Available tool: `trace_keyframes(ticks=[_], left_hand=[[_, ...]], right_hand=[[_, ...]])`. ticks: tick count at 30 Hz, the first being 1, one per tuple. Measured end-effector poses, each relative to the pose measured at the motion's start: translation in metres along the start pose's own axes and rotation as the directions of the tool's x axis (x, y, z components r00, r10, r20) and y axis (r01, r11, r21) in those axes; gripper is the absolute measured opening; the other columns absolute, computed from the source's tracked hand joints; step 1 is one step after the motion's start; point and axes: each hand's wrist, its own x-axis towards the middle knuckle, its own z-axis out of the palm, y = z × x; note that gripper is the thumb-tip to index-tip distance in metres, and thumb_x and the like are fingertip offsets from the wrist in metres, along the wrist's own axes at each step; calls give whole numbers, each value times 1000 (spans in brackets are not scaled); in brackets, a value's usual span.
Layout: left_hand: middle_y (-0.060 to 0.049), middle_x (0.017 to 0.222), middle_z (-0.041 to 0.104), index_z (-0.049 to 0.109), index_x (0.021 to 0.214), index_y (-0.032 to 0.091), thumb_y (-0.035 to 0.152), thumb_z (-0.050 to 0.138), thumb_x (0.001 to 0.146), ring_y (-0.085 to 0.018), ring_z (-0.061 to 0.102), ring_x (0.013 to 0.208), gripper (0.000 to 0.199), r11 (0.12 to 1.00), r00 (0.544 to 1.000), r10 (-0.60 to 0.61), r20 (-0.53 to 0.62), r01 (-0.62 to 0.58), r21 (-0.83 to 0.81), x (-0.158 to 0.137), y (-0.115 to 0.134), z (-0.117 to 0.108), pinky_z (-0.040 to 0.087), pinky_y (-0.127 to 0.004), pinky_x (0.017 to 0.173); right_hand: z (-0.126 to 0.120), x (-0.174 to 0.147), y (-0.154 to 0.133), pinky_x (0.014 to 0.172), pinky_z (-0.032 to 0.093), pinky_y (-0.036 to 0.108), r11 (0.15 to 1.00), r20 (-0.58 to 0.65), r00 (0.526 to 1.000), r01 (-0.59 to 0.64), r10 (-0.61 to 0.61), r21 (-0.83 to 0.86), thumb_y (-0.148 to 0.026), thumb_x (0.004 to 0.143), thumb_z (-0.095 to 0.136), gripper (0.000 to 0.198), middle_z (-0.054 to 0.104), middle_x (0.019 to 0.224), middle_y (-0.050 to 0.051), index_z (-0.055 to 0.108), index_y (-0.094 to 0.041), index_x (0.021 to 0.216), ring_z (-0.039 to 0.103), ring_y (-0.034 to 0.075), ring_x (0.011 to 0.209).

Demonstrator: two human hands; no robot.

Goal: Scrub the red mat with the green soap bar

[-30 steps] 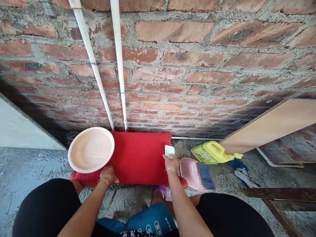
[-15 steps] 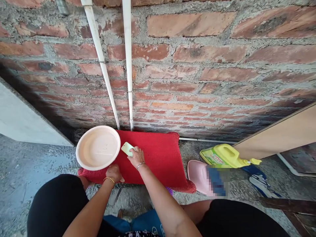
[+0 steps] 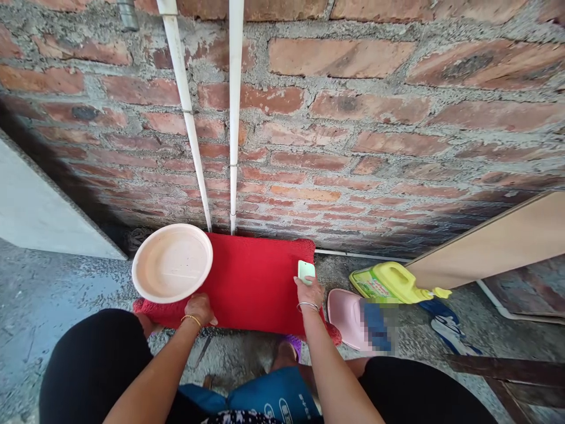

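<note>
Pinching a flat pale green object (image 3: 306,270), right hand (image 3: 309,290) over right end of red cloth (image 3: 256,282); left hand (image 3: 200,309) (grip can't be told) at near edge beside basin (image 3: 174,259).

A head-worn camera looks forward and down at red cloth (image 3: 253,282) and brick wall (image 3: 348,59).

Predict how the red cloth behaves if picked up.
The red cloth would probably hang floppy: its corners look rumpled. Lifting its left end could tip the pale basin, which appears to rest there.
</note>
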Motion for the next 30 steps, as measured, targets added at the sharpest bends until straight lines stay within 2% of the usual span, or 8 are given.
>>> trace_keyframes(ticks=[5, 9, 12, 14, 17, 23, 26, 30], left_hand=[[-23, 119, 62, 60, 114, 7, 26, 83, 43, -30, 62, 107, 77, 1000, 1000, 3, 14, -3, 20, 1, -1, 1, 51, -31, 85], [-21, 117, 64, 62, 110, 10, 29, 82, 43, -30, 62, 108, 72, 1000, 1000, 14, -4, -14, 22, 3, -1, 4, 51, -31, 84], [-21, 116, 64, 62, 108, 10, 29, 82, 43, -30, 62, 107, 71, 999, 1000, 8, 8, -8, 33, 2, 1, 2, 51, -31, 84], [-23, 117, 63, 61, 110, 9, 29, 81, 44, -30, 63, 106, 71, 999, 1000, 4, 23, -5, 48, 0, 2, 0, 51, -31, 84], [-23, 118, 63, 61, 110, 7, 29, 80, 46, -30, 63, 106, 70, 998, 999, 6, 42, -8, 58, -1, 4, -3, 50, -30, 85], [-24, 119, 62, 61, 110, 7, 29, 81, 43, -31, 62, 108, 74, 999, 1000, 4, 29, -5, 54, 6, -1, 4, 51, -31, 84], [-23, 119, 62, 62, 111, 9, 30, 82, 42, -31, 63, 107, 75, 999, 1000, 2, 11, -3, 54, 9, -2, 9, 52, -31, 84], [-23, 121, 61, 61, 114, 9, 30, 83, 42, -30, 62, 109, 78, 998, 1000, -5, 9, 4, 64, 7, 0, 7, 51, -30, 85]], right_hand=[[25, -35, -47, 84, 40, 32, 980, 79, 978, 189, -193, 58, -40, 69, 67, 36, 58, 99, 6, 62, -20, 99, 53, 22, 92], [58, -76, -105, 87, 39, 31, 845, 301, 798, 533, -522, 50, -34, 69, 71, 34, 56, 104, 4, 64, -25, 101, 53, 19, 94], [75, -94, -136, 87, 38, 33, 740, 430, 666, 673, -609, 5, -37, 70, 71, 37, 54, 110, 4, 62, -29, 105, 51, 21, 98], [80, -95, -145, 87, 38, 34, 715, 470, 640, 699, -608, -27, -39, 71, 71, 38, 52, 112, 4, 61, -30, 107, 51, 21, 100], [78, -79, -140, 86, 38, 34, 762, 464, 704, 641, -538, -89, -40, 71, 71, 37, 52, 110, 5, 62, -30, 106, 51, 21, 99], [37, -26, -81, 84, 39, 33, 958, 260, 939, 263, -226, -116, -39, 71, 69, 38, 54, 105, 5, 63, -27, 106, 54, 21, 93], [9, -8, -47, 82, 39, 35, 991, 160, 985, 85, -68, -100, -40, 74, 65, 41, 55, 107, 9, 61, -21, 110, 55, 24, 94], [-6, -4, -23, 82, 41, 37, 997, 71, 997, -18, 23, -76, -42, 77, 59, 45, 54, 108, 13, 58, -14, 113, 54, 27, 95]])
